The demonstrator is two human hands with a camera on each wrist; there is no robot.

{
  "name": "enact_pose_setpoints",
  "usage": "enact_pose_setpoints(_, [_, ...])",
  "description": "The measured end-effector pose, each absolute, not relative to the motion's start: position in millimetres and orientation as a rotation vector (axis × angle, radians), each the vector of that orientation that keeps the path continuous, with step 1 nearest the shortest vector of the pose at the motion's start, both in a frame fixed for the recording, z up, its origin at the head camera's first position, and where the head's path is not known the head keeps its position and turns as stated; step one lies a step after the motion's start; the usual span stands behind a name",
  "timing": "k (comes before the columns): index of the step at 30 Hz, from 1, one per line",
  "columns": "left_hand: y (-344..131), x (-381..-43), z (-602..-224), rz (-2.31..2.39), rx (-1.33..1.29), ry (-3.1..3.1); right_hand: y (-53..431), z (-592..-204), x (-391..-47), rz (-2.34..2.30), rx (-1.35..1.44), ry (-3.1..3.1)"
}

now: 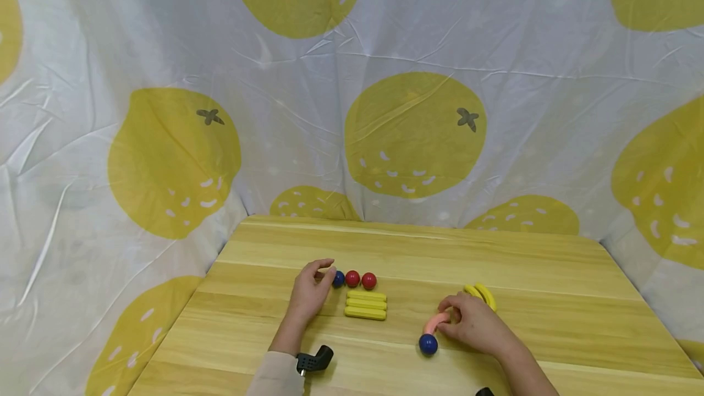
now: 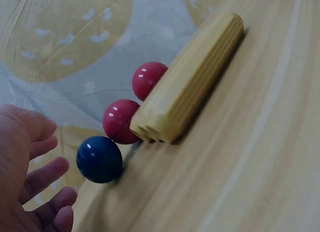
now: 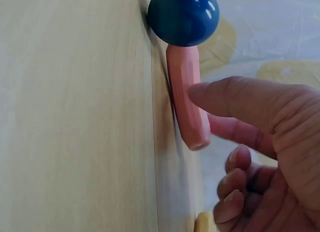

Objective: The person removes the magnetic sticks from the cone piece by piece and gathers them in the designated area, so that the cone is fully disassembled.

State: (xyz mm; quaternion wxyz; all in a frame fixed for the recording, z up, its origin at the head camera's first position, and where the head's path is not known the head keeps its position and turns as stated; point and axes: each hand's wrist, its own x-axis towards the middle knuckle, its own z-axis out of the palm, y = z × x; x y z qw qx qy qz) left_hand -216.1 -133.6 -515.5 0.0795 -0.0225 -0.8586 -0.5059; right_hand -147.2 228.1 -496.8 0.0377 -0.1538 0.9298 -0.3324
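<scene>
My right hand (image 1: 477, 326) pinches a pink curved stick (image 3: 184, 94) between thumb and fingers. A larger-looking blue ball (image 1: 428, 344) touches the stick's far end in the right wrist view. On the left, my left hand (image 1: 309, 291) is beside another blue ball (image 2: 99, 159), its fingers loosely bent and a small gap showing in the left wrist view. That ball stands in a row with two red balls (image 1: 360, 279). Several straight yellow sticks (image 1: 366, 306) lie side by side just in front of the row.
Curved yellow sticks (image 1: 486, 296) lie behind my right hand, partly hidden by it. All of this is on a wooden table (image 1: 264, 243). A lemon-print cloth (image 1: 297, 127) hangs behind and at the sides. A black wrist mount (image 1: 316, 359) sits on my left sleeve.
</scene>
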Motion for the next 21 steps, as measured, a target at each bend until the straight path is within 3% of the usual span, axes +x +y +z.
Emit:
enact_pose_setpoints(7, [-127,-211,-494,-1.467,-0.153,-2.464,224,-500,-147,-0.915,-0.764,2.923])
enact_pose_setpoints(13, [-107,-199,-478,-1.456,-0.324,-2.425,224,-500,-148,-0.988,-0.749,2.804])
enact_pose_setpoints(21, [-65,-176,-472,-1.558,-0.784,-2.557,220,-500,-146,-1.056,-0.715,2.761])
